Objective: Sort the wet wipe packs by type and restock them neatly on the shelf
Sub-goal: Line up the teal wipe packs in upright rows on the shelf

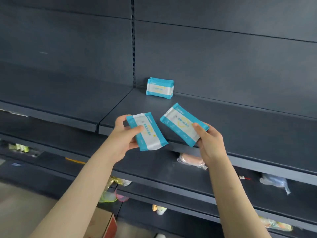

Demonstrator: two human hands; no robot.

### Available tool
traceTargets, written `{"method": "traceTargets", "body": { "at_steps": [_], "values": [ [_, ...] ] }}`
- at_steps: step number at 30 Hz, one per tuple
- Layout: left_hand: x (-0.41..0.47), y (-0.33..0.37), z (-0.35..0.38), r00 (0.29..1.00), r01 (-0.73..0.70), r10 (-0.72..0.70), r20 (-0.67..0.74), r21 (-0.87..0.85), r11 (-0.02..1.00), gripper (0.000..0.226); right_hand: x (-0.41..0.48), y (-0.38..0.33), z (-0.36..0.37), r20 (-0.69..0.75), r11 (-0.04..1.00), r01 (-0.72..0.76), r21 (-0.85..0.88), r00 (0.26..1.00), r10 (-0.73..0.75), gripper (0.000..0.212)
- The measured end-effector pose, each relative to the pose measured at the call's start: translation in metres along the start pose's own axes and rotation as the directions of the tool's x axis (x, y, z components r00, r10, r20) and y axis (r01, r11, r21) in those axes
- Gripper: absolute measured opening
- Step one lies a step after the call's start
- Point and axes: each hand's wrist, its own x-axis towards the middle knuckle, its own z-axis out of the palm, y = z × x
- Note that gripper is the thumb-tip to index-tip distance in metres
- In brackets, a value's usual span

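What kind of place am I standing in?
Probably a shop aisle: tiered dark metal shelving with a slotted upright, a row of wipe packs standing on one shelf, and assorted packaged goods on the lower shelves.

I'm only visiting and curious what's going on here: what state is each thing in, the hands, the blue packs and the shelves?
left hand: grips the left pack.
right hand: grips the right pack.
left pack: held tilted, before the shelf edge.
right pack: held tilted, over the shelf front.
stack: packs upright together, at the shelf's back.
shelf: bears the stack.
pink bundle: wrapped, lying on the shelf below.
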Motion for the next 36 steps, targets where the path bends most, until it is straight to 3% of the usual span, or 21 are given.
{"method": "traceTargets", "body": {
  "at_steps": [5,9,12,14,18,22,28,33,36],
  "values": [
    [0.076,0.016,0.008,0.984,-0.059,0.058,-0.167,-0.003,0.998,0.008,0.089,0.003,0.026,0.008,0.997,0.036,-0.065,0.999,-0.035,0.015],
    [0.131,0.023,0.007,0.969,-0.071,0.097,-0.229,0.118,0.99,0.012,0.152,0.005,0.047,0.045,0.991,0.052,-0.123,0.998,-0.046,0.009],
    [0.158,0.025,0.0,0.953,-0.092,0.175,-0.249,0.311,0.946,0.016,0.189,0.002,0.067,0.054,0.982,0.072,-0.172,0.996,-0.064,0.008],
    [0.171,0.026,-0.004,0.951,-0.087,0.178,-0.253,0.334,0.939,0.018,0.208,0.003,0.08,0.043,0.973,0.083,-0.217,0.996,-0.075,0.011],
    [0.193,0.029,-0.009,0.968,-0.096,0.162,-0.192,0.316,0.944,0.019,0.239,0.01,0.1,0.036,0.967,0.068,-0.246,0.998,-0.061,0.01],
    [0.219,0.03,-0.014,0.991,-0.128,0.135,-0.008,0.283,0.951,0.046,0.257,0.017,0.115,0.023,0.969,0.066,-0.236,0.998,-0.063,0.013],
    [0.266,0.034,-0.008,0.968,-0.245,0.2,0.152,0.392,0.887,0.05,0.274,0.029,0.125,-0.031,0.972,0.059,-0.228,0.997,-0.068,0.011],
    [0.301,0.032,0.005,0.941,-0.336,0.292,0.168,0.397,0.854,0.05,0.27,0.034,0.124,-0.045,0.981,0.104,-0.161,0.993,-0.112,0.018],
    [0.317,0.028,0.013,0.925,-0.378,0.345,0.159,0.459,0.804,0.045,0.268,0.04,0.12,-0.009,0.953,0.178,-0.243,0.983,-0.185,0.024]
  ]
}}
